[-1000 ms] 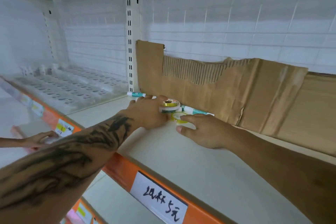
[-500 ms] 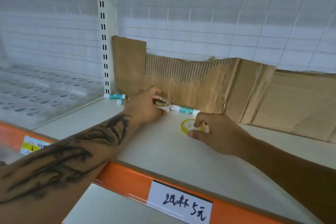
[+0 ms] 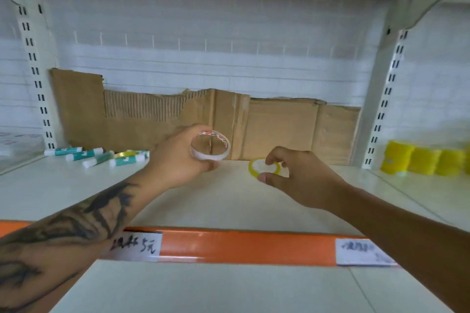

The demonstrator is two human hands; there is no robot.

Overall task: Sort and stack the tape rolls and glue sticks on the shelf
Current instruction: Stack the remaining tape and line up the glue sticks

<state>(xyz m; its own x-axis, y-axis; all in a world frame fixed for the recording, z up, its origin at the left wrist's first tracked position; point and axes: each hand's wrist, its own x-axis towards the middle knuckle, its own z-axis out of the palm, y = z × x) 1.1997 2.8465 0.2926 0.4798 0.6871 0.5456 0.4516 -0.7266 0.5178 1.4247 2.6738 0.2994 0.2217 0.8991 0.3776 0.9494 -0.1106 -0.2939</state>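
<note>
My left hand (image 3: 178,157) grips a white tape roll (image 3: 210,146) with a red-patterned core, lifted above the shelf (image 3: 76,185) and tilted so its hole faces me. Between thumb and fingers, my right hand (image 3: 292,173) pinches a yellow tape roll (image 3: 254,168) just above the shelf surface near the middle. Several teal-and-white glue sticks (image 3: 86,154) lie loose at the back left, and another yellow tape roll (image 3: 126,154) rests among them.
Torn cardboard (image 3: 279,127) leans against the white back panel. Yellow rolls (image 3: 417,161) stand in a row at the far right, past the upright post (image 3: 381,114). An orange price rail (image 3: 229,246) with paper labels runs along the shelf's front edge.
My left hand has lifted the white tape roll away from the glue sticks and carried it right. My right hand has moved right with the yellow roll. The view has swung right.
</note>
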